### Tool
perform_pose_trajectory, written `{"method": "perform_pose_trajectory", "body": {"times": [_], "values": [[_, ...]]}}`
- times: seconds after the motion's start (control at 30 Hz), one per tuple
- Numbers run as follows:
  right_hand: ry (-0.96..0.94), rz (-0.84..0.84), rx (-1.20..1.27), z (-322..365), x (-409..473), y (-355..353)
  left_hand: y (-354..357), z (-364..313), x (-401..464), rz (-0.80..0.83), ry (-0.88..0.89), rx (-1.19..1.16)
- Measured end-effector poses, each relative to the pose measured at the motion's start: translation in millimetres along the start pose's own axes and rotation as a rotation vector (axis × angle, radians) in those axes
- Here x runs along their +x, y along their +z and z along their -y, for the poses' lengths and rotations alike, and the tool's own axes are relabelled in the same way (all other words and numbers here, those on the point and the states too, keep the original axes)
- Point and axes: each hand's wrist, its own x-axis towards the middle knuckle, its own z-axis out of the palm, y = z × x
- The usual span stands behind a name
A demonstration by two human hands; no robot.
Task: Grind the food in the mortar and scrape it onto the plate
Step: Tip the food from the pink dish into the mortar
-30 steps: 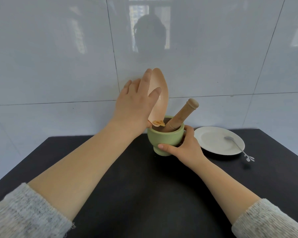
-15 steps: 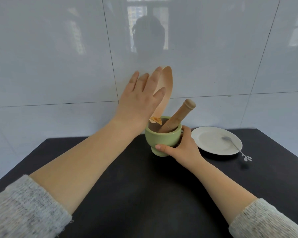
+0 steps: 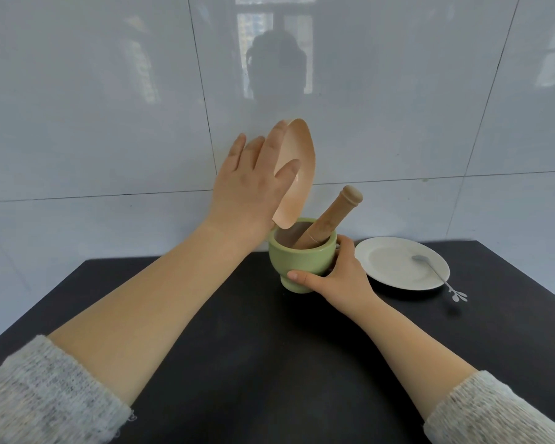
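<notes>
On the black table (image 3: 269, 363) stands the green mortar (image 3: 302, 259), its base gripped by the right hand (image 3: 337, 277), with the wooden pestle (image 3: 330, 219) leaning inside. The left hand (image 3: 250, 187) clasps a tilted peach dish (image 3: 297, 174) over the rim. Right of it the white plate (image 3: 394, 267) carries a spoon (image 3: 430, 267); the mortar's contents look too shadowed to tell.

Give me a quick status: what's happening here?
Left hand tips peach dish over green mortar. Right hand steadies mortar, pestle inside. Plate bare except spoon.
</notes>
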Motion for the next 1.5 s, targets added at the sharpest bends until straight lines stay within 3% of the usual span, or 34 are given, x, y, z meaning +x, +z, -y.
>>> {"method": "perform_pose_trajectory", "body": {"times": [0.13,0.33,0.67,1.23,1.5], "values": [[0.001,-0.002,-0.009,1,-1,0,-5,0,-4,0.18,-0.067,-0.032],[0.002,-0.002,-0.016,2,-1,0,-6,11,-18,0.247,-0.177,-0.176],[0.003,0.007,-0.004,1,-1,2,16,36,-53,0.337,-0.637,-0.68],[0.005,-0.014,0.048,3,-4,1,58,41,-122,0.477,-0.814,-0.977],[0.006,-0.013,0.04,2,-3,1,73,42,-136,0.535,-0.861,-0.99]]}}
